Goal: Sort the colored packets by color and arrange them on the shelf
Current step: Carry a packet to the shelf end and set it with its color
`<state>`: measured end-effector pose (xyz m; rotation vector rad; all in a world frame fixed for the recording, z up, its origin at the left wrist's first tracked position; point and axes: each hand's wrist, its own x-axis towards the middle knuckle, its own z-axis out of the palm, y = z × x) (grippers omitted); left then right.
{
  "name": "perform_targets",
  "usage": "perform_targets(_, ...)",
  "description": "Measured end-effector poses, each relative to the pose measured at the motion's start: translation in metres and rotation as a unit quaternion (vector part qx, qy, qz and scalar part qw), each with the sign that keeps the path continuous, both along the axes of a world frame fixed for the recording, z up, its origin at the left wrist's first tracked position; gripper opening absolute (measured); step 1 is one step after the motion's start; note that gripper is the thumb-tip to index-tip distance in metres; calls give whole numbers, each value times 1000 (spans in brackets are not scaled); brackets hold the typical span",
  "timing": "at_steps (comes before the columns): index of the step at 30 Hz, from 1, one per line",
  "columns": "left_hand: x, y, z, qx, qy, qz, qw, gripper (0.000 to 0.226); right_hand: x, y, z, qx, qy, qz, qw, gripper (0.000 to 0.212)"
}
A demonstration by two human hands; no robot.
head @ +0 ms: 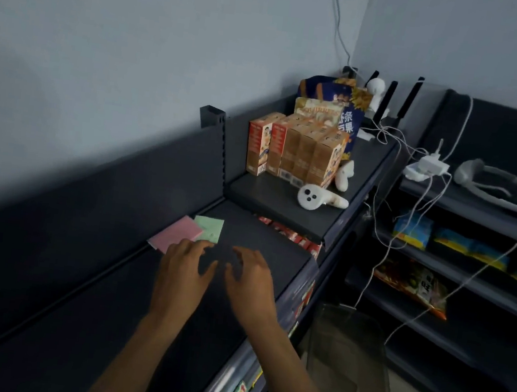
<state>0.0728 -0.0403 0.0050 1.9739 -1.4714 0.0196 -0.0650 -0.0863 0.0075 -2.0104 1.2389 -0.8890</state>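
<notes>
Pink packet [177, 232] and green packet [211, 228]: lying flat side by side, edges touching, on the dark shelf [106, 307] near its back wall. Left hand [181, 272]: hovering just before the pink packet, fingers [200, 247] spreading loosely, holding nothing. Right hand [251, 284]: hovering beside it, fingers relaxing apart, holding nothing. Orange boxes [295, 150] and white controller [318, 198]: sitting on the raised shelf [270, 197] behind.

I'm in a small shop: dark metal retail shelving [275, 204] with price tags on its edges, boxed snacks [295, 150] at one o'clock, bagged snacks [409, 282] at three o'clock.
</notes>
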Motion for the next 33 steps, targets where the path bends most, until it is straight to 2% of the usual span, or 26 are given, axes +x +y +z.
perform_targets(3, 14, -21, -11, 25, 23, -4, 999, 29, 13, -20, -9, 5, 0, -11, 1000, 36)
perform_targets(9, 47, -48, -16, 23, 41, 16, 999, 40, 47, -43, -12, 13, 17, 5, 1000, 35)
perform_targets(12, 68, -60, -18, 84, 19, 37, 996, 51, 67, -57, -9, 15, 30, 19, 999, 43)
perform_targets(16, 83, -68, -33, 176, 2, 62, 982, 59, 85, -72, -10, 19, 40, 38, 998, 43)
perform_targets(18, 88, -74, -39, 186, -11, 75, 980, 51, 90, -80, -12, 21, 42, 38, 998, 41)
perform_targets(23, 90, -87, -31, 211, -32, 80, 974, 11, 91, -95, -17, 38, 41, 45, 997, 39)
perform_targets(24, 89, -85, -26, 204, -31, 65, 976, 9, 89, -97, -18, 41, 41, 46, 997, 39)
perform_targets(27, 86, -80, -8, 159, 4, 58, 985, 44, 84, -102, -21, 45, 44, 47, 997, 38)
perform_targets(28, 86, -79, -2, 134, 12, 81, 988, 47, 83, -104, -22, 46, 43, 47, 997, 38)
perform_targets(31, 81, -77, 18, 21, 60, 143, 988, 29, 82, -105, -22, 47, 26, 42, 998, 38)
perform_targets(33, 70, -78, 31, -70, 170, 147, 972, 22, 86, -106, -20, 78, -16, 43, 996, 40)
